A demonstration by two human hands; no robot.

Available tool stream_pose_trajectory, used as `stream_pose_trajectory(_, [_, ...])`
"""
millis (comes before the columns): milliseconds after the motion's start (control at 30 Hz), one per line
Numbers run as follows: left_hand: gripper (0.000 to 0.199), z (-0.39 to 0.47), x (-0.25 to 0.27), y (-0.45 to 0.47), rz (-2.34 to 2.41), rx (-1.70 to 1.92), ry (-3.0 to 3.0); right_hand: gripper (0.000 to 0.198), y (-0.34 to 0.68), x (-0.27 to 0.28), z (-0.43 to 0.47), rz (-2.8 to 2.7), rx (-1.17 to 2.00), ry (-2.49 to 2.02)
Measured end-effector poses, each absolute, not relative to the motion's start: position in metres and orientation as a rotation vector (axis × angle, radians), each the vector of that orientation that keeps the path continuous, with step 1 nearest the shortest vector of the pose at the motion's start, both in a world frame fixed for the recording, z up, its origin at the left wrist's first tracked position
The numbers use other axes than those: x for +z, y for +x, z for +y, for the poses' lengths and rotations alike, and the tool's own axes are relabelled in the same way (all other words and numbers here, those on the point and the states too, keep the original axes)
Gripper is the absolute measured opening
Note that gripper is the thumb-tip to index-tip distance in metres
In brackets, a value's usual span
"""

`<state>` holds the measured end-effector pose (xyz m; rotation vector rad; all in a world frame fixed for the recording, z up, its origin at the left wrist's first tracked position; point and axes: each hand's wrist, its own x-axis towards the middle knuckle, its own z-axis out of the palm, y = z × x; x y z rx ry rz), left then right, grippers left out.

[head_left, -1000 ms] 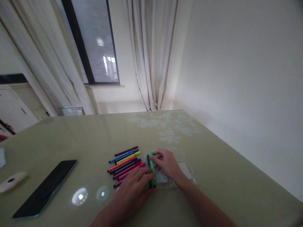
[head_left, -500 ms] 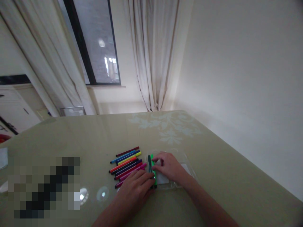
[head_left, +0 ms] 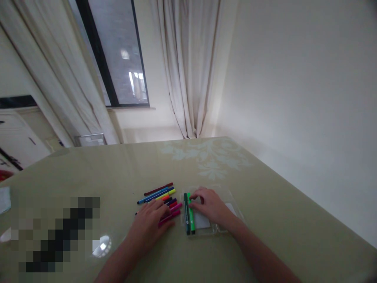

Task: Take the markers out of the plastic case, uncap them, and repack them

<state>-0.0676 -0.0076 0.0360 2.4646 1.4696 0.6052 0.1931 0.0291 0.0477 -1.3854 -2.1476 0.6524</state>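
Observation:
My left hand point(head_left: 151, 218) lies over a row of felt-tip markers, its fingers stretched across them. Under and around it show a magenta marker point(head_left: 169, 218), a yellow one point(head_left: 172, 192), a blue one point(head_left: 144, 200) and a dark red one point(head_left: 157, 189). To the right, a dark green marker point(head_left: 186, 216) and a bright green marker point(head_left: 191, 220) lie side by side in a clear plastic case point(head_left: 226, 191). My right hand point(head_left: 210, 204) is over the case. Its thumb and forefinger are apart, their tips at the bright green marker's side.
The table point(head_left: 118, 169) ends at a wall on the right. A blurred-out dark patch point(head_left: 59, 236) covers the table's left part. A pale item point(head_left: 4, 198) is at the left edge. Curtains point(head_left: 191, 70) and a window stand behind the table.
My left hand has left the two green markers and moved left onto the loose markers. My right hand stays almost in place by the bright green marker.

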Motion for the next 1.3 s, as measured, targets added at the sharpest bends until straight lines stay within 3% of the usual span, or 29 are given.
stream_pose_trajectory(200, [0.029, -0.010, 0.047, -0.064, 1.444, 0.726, 2.261, 0.019, 0.188, 0.054, 0.026, -1.983, 0.690, -1.304])
stream_pose_trajectory(500, [0.051, -0.023, 0.053, -0.030, 1.264, 0.887, 1.724, 0.027, 0.165, 0.060, 0.010, -1.683, 1.272, -0.932])
stream_pose_trajectory(800, [0.044, -0.024, 0.046, -0.029, 1.091, 0.859, 1.619, 0.041, 0.168, 0.056, 0.018, -1.399, 1.402, -0.970])
stream_pose_trajectory(1100, [0.028, -0.029, 0.036, -0.030, 1.241, 0.968, 2.240, 0.035, 0.191, 0.057, 0.033, -1.366, 1.218, -1.135])
stream_pose_trajectory(1300, [0.053, -0.037, 0.026, -0.025, 1.112, 0.707, 2.684, 0.028, 0.198, 0.045, 0.038, -1.636, 1.099, -1.341])
